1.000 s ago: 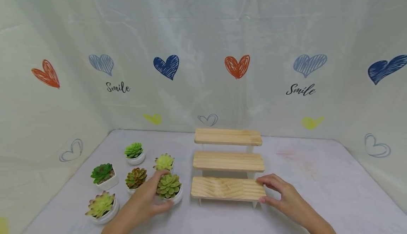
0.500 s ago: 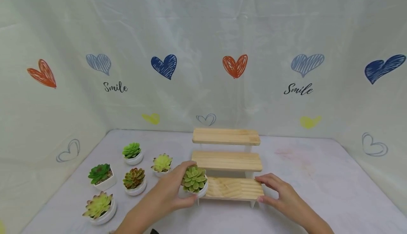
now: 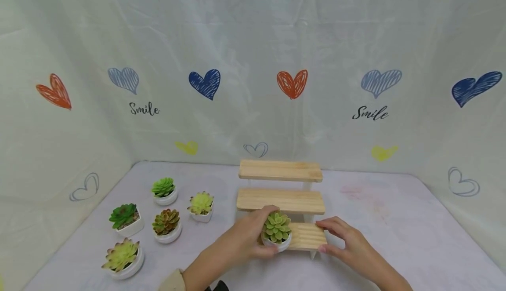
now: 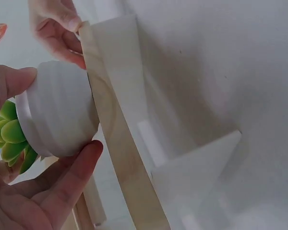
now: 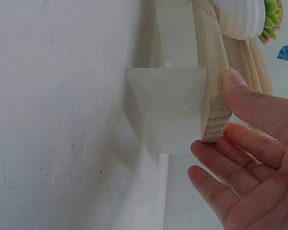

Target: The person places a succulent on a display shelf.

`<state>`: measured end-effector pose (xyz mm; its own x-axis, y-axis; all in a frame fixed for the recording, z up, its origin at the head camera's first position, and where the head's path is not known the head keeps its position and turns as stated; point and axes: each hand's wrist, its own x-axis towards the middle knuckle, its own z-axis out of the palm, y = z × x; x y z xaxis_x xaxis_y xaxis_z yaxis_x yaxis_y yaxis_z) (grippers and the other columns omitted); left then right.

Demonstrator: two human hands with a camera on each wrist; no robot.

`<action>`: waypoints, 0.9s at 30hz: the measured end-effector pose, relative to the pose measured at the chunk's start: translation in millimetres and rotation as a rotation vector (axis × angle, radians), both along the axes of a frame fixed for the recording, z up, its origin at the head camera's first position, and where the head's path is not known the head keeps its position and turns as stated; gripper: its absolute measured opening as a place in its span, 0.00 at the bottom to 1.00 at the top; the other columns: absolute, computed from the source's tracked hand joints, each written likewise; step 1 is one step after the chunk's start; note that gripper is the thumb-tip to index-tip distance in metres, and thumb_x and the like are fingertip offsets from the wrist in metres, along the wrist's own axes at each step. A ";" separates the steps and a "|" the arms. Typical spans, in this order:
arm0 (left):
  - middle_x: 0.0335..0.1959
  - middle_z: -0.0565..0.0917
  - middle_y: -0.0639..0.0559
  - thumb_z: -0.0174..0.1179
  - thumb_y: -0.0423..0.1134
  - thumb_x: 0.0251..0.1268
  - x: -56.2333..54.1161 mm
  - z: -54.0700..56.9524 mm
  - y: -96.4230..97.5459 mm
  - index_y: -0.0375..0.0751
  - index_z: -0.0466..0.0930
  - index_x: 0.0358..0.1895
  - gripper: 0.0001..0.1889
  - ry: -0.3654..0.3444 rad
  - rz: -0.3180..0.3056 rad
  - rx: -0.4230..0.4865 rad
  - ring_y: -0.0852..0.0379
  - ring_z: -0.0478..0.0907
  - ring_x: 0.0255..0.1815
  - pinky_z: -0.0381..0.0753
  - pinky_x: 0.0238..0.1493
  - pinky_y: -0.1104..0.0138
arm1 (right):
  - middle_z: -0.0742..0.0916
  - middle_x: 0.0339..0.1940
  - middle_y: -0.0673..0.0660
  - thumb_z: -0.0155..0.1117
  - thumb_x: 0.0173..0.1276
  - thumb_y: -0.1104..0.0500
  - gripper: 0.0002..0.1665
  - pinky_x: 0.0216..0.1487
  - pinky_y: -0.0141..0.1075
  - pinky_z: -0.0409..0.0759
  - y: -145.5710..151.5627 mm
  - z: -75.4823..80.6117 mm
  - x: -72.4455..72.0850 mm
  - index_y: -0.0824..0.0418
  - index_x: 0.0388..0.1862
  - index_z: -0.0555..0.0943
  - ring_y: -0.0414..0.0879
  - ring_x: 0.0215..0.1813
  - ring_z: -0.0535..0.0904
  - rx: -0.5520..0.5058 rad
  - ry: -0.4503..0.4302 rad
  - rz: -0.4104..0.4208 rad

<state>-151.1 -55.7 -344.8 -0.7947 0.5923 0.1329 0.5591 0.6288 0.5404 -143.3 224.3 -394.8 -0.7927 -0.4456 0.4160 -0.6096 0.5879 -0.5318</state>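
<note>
My left hand [image 3: 253,234] grips a succulent [image 3: 277,227] in a round white pot [image 4: 62,110], thumb on one side and fingers on the other. The pot is upright over the left-middle part of the lowest board of a three-tier wooden display stand [image 3: 310,236]. In the left wrist view its base lies against the board or just off it; I cannot tell which. At the right end of that board, my right hand [image 3: 352,245] pinches the corner between thumb and fingers, as the right wrist view shows with the board end [image 5: 215,127].
Left of the stand, several other potted succulents stand on the table: a bright green one [image 3: 164,188], a pale one [image 3: 200,205], a reddish-brown one [image 3: 167,224], a dark green one [image 3: 125,218] and a pink-tipped one [image 3: 122,258]. Behind hangs a heart-printed curtain [image 3: 253,62].
My left hand has carried the succulent rightward from the table beside the other pots to over the lowest board. My right hand has stayed at the board's right end.
</note>
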 end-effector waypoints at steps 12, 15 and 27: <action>0.50 0.77 0.49 0.67 0.48 0.53 -1.6 1.5 27.6 0.56 0.58 0.67 0.38 -0.026 0.045 -0.014 0.57 0.76 0.50 0.79 0.48 0.63 | 0.81 0.48 0.51 0.67 0.57 0.54 0.26 0.46 0.45 0.80 0.4 1.6 1.8 0.63 0.54 0.76 0.30 0.54 0.74 0.012 -0.041 -0.006; 0.50 0.78 0.47 0.67 0.48 0.54 -1.6 3.6 35.2 0.57 0.58 0.68 0.38 -0.057 0.058 -0.018 0.56 0.76 0.50 0.79 0.47 0.63 | 0.80 0.48 0.51 0.67 0.58 0.54 0.26 0.47 0.46 0.79 1.5 2.4 1.5 0.62 0.54 0.76 0.30 0.55 0.73 0.008 -0.050 0.000; 0.57 0.78 0.52 0.67 0.49 0.53 -6.3 1.4 47.7 0.65 0.56 0.69 0.40 -0.107 0.034 0.044 0.59 0.75 0.55 0.77 0.52 0.63 | 0.80 0.49 0.51 0.67 0.58 0.56 0.24 0.47 0.49 0.78 2.0 1.7 0.9 0.60 0.53 0.76 0.32 0.54 0.75 -0.012 -0.053 0.020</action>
